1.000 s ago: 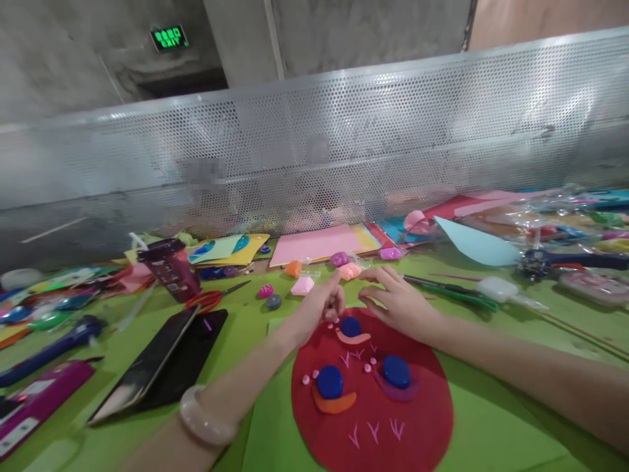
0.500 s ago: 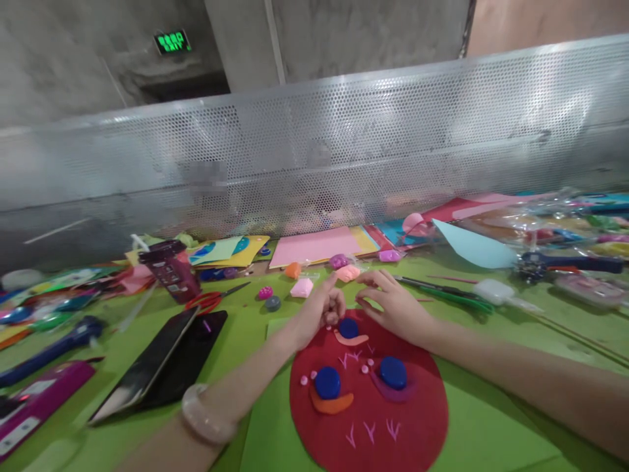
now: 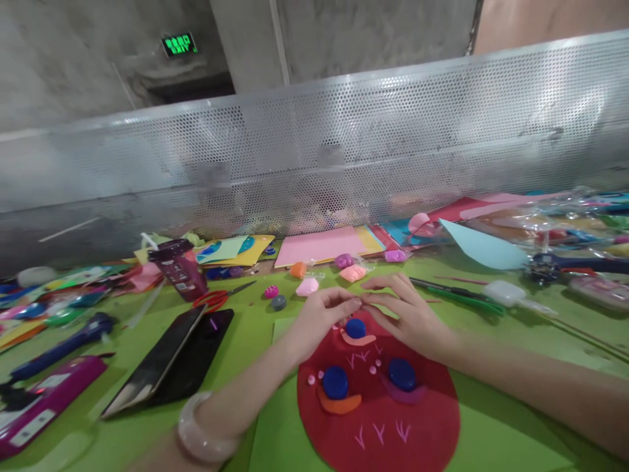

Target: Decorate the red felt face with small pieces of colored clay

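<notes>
Over the top edge of a red paper circle (image 3: 378, 452), my left hand (image 3: 324, 321) and my right hand (image 3: 413, 314) meet at their fingertips. The left fingers are closed in a pinch. My right fingers are bent, their tips pressed against the left ones; whatever lies between is too small to make out. On the circle sit blue discs (image 3: 335, 382), each with a curved clay strip beneath, such as an orange one (image 3: 339, 403). Small pink balls (image 3: 378, 363) and thin pink branching strips (image 3: 378, 432) are there too. Light green paper (image 3: 275, 419) lies under the circle.
Bagged clay lumps (image 3: 307, 286), pink paper (image 3: 324, 246) and red-handled scissors (image 3: 211, 300) lie beyond my hands. A lidded cup (image 3: 179, 269) and a dark tablet case (image 3: 191, 367) stand left. Green-handled scissors (image 3: 462, 295) and a glue gun (image 3: 570, 265) lie right, before a perforated metal panel (image 3: 314, 157).
My left fingertips have moved up and right from the circle's top to meet the right hand's fingertips. The view has shifted slightly, so things appear a little further right.
</notes>
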Motion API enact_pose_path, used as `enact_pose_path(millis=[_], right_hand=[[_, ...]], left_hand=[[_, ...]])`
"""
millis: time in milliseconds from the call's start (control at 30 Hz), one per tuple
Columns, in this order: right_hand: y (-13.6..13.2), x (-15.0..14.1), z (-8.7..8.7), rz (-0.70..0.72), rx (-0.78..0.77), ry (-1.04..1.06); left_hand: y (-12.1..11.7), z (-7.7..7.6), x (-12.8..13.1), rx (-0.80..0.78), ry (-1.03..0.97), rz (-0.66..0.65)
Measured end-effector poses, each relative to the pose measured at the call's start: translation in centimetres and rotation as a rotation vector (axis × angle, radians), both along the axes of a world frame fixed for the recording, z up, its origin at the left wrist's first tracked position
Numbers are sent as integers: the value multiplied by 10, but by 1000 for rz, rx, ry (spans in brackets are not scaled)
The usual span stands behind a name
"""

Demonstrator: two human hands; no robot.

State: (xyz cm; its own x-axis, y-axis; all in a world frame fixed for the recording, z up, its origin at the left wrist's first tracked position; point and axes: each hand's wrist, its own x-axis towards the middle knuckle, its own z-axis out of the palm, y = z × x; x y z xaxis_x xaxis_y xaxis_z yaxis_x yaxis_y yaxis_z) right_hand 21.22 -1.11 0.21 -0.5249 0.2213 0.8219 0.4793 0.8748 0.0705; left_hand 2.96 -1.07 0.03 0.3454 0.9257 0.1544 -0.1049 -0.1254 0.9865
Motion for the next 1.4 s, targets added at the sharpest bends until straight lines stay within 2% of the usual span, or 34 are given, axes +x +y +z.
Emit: enact_pose_path(millis=[567,967,1400], right_hand=[[-3,0,1,-46,-49,96],[-4,-2,3,17,-26,91],[1,-3,4,-24,-165,131]], left_hand=[[-1,-2,2,-64,-70,5],[-1,0,2,-91,-51,26],[1,1,0,-146,-97,23]])
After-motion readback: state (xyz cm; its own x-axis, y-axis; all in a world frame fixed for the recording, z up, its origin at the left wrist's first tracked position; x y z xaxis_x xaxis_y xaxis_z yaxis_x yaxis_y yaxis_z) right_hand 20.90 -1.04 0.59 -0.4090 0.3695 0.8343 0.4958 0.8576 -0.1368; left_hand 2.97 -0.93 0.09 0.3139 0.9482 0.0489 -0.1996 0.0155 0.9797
